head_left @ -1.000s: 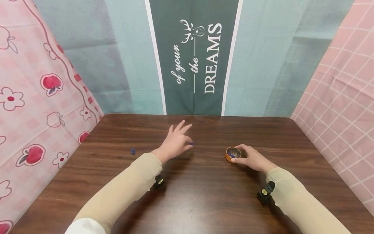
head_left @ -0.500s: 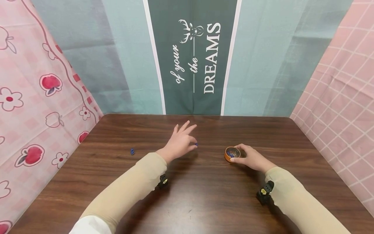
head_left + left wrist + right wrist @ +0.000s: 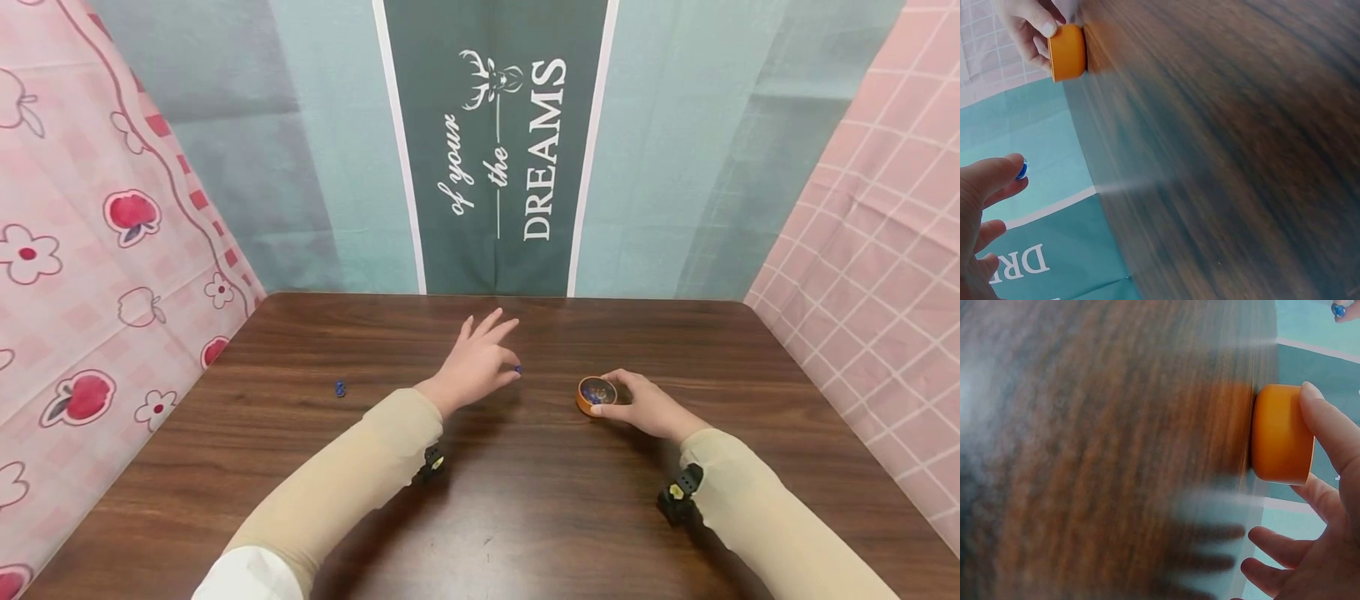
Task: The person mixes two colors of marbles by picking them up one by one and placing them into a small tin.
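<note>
Between thumb and index finger, my left hand [image 3: 474, 367] pinches a small shiny blue bead [image 3: 1022, 169] above the table, its other fingers spread. To its right, my right hand [image 3: 654, 407] grips the rim of a small round orange bowl [image 3: 1282, 434] that stands upright on the table. Thumb and index finger lie on opposite sides of that bowl. Several small blue pieces show inside it in the head view, too small to tell apart. More blue beads [image 3: 341, 388] lie close together on the left part of the table.
The dark wood-grain table [image 3: 487, 500] has a glossy surface. Behind its far edge hangs a teal cloth with lettering [image 3: 495, 150]. Pink cloths flank it, one with apples and flowers [image 3: 82, 396] on the left, one with a grid [image 3: 862, 225] on the right.
My left hand has moved steadily right with the bead, closer to the orange bowl. My right hand and the bowl stay where they were.
</note>
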A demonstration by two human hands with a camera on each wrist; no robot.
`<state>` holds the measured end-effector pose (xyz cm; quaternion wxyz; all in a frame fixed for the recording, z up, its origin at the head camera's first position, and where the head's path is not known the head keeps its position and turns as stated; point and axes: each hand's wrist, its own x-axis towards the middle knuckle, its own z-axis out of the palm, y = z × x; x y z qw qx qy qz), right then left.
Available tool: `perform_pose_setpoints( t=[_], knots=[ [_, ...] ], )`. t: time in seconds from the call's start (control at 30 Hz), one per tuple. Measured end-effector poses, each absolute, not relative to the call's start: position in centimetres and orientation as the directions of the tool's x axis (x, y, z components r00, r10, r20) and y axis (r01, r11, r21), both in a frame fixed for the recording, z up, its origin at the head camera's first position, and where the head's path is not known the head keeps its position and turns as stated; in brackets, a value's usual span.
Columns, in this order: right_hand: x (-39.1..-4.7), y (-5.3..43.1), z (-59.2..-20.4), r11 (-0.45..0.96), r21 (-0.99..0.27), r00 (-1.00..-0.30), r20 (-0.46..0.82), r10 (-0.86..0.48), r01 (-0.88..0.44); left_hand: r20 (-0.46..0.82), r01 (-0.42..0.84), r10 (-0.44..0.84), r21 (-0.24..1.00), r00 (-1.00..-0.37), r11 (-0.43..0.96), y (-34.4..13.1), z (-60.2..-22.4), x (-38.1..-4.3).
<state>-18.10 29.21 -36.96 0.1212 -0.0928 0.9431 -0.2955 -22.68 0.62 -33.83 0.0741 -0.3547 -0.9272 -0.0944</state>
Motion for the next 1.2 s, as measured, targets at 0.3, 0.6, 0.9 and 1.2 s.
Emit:
perform_pose_setpoints(
  t=[0.3,0.6,0.9,1.2],
  knots=[
    [-18.1,29.1,-36.9,0.810,-0.577,-0.953,-0.175,-0.246,-0.103,0.202,0.679,0.652,0.117,-0.731,0.725,1.3,-34.0,-22.7],
    [-18.2,29.1,-36.9,0.813,-0.568,-0.954,-0.158,-0.255,-0.123,0.204,0.677,0.649,0.126,-0.733,0.725,1.2,-34.0,-22.6],
    [-18.1,29.1,-37.7,0.813,-0.570,-0.958,-0.150,-0.246,-0.120,0.221,0.691,0.661,0.098,-0.717,0.716,1.3,-34.8,-22.7],
    [-18.4,29.0,-39.1,0.811,-0.566,-0.962,-0.105,-0.250,-0.149,0.244,0.695,0.664,0.064,-0.707,0.716,1.5,-36.1,-22.9]
  ],
)
